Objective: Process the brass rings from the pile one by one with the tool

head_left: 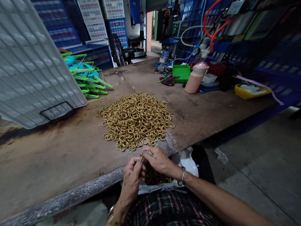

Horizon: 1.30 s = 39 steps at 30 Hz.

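A large heap of gold-coloured rings (pixel 137 119) lies on the worktable in front of me. At the table's front edge my left hand (pixel 132 172) is closed, pinching one gold ring (pixel 142 157) seen edge-on between thumb and fingers. My right hand (pixel 158 161) is closed beside it, its fingertips meeting the left ones at the ring. A small silvery metal piece (pixel 150 152) shows between the right thumb and forefinger; its kind is too small to make out. Below both hands, more gold rings (pixel 156 177) sit over my lap, partly hidden.
The brown worktable (pixel 72 158) has a worn front edge. A white ribbed plastic crate (pixel 27 67) stands tilted at left, beside green and blue plastic pieces (pixel 91 77). Farther right are a green tray (pixel 182 73), a pink bottle (pixel 195 78) and a yellow tray (pixel 251 92).
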### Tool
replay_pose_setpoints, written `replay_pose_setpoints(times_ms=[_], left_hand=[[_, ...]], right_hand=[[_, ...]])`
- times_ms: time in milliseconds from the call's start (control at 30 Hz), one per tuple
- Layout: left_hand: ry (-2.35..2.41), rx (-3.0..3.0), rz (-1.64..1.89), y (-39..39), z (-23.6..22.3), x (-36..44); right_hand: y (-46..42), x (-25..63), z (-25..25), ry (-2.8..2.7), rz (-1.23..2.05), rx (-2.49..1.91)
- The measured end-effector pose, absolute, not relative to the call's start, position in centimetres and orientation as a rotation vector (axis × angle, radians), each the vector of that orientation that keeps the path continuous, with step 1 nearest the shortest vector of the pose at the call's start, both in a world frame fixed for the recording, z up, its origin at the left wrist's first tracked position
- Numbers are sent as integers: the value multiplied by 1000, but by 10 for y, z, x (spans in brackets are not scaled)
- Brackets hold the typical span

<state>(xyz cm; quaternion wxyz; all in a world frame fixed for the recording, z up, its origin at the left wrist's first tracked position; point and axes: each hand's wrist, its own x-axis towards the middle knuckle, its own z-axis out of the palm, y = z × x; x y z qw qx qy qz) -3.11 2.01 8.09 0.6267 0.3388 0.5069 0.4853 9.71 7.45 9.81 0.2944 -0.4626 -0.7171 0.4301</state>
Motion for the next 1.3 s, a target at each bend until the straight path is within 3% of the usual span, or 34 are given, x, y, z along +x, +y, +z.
replay_pose_setpoints(times_ms=[167,800,933,1300], left_hand=[[1195,785,1140,21,79,-31],[1150,868,1138,3,102,-29],[988,611,1193,-2,102,-34],[1098,17,1239,17,91,-70]], right_hand=[[71,102,85,-2198,831,-1224],[75,101,82,-2558,579,-1474],[83,87,82,-2506,571,-1478],[92,48,79,-2479,332,-1593]])
